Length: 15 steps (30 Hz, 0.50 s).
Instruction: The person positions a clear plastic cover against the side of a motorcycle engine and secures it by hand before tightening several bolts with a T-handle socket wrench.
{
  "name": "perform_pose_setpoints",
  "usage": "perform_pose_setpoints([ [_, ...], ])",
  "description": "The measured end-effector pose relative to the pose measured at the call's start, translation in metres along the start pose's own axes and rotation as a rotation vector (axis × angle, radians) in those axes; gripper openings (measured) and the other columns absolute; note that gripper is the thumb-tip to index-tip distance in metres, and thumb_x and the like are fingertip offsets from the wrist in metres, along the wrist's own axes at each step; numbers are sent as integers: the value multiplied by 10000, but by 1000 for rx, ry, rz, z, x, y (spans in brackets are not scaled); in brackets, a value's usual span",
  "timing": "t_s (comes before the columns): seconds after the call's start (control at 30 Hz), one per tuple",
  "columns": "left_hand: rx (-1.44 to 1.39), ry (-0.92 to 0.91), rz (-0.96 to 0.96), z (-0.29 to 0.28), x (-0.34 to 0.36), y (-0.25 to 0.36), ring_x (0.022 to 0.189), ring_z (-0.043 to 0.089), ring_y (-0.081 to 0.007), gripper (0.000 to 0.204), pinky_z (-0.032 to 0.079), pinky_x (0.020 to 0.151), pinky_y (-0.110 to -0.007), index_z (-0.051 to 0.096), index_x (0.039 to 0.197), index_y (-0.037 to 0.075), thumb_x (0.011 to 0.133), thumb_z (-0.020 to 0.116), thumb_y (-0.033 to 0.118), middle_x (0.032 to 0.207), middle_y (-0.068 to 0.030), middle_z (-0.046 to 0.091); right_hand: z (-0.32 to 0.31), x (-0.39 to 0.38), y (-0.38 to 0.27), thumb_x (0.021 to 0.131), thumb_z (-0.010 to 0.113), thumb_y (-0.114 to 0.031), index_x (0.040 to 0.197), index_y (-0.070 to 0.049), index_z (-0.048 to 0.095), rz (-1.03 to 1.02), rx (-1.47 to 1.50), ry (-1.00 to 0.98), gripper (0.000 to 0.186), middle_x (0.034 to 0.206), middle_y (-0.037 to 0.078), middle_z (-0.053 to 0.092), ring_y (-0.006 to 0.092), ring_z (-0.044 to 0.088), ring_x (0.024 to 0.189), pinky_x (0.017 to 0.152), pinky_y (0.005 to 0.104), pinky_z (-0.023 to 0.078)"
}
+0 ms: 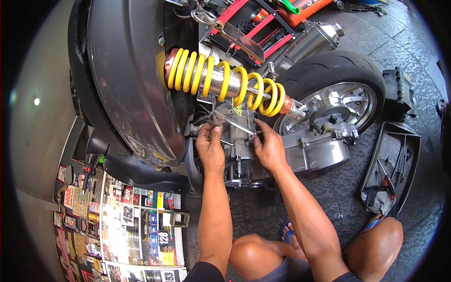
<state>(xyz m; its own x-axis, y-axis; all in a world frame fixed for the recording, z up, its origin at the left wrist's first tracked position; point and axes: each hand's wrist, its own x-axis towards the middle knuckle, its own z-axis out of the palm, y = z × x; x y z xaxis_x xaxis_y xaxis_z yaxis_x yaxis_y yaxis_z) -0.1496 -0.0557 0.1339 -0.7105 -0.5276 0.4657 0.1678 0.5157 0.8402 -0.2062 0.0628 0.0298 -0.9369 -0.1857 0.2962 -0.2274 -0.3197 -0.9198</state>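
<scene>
Both of my hands work on the engine area of a scooter, just below a shock absorber with a yellow coil spring (224, 82). My left hand (210, 149) is closed, thumb and fingers pinched near some dark wiring; what lies in the pinch is too small to make out. My right hand (270, 148) has its fingers curled at the lower right end of a slim, shiny silver bar (238, 124). The bar slants up toward the left hand, in front of the engine casing (242, 146). My fingertips partly hide the parts behind them.
Right of my hands are the rear wheel (345, 101) and grey transmission cover (324, 155). A grey body panel (129, 70) rises at left. A black tray (409, 183) with a screwdriver (389, 184) lies at right. A red-and-black tool rack (253, 28) stands behind; stocked shelves (127, 235) are lower left.
</scene>
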Motion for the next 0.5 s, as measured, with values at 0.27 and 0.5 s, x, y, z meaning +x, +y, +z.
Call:
perform_pose_setpoints([
  [0.27,-40,-67,60,-5,-4,7,913,601,-101,123,471,854,-231,606,1065,7,946,618,34,998,-51,653,-6,-2,-11,808,613,-11,1297,6,571,24,77,-22,491,1213,268,625,421,613,1121,954,436,494],
  [0.5,54,-113,90,5,-24,34,942,584,-106,115,443,899,-255,619,1056,-2,950,610,42,1006,-44,645,-11,-1,0,888,531,-184,1271,49,577,57,100,22,450,1146,284,652,407,647,1055,943,429,489],
])
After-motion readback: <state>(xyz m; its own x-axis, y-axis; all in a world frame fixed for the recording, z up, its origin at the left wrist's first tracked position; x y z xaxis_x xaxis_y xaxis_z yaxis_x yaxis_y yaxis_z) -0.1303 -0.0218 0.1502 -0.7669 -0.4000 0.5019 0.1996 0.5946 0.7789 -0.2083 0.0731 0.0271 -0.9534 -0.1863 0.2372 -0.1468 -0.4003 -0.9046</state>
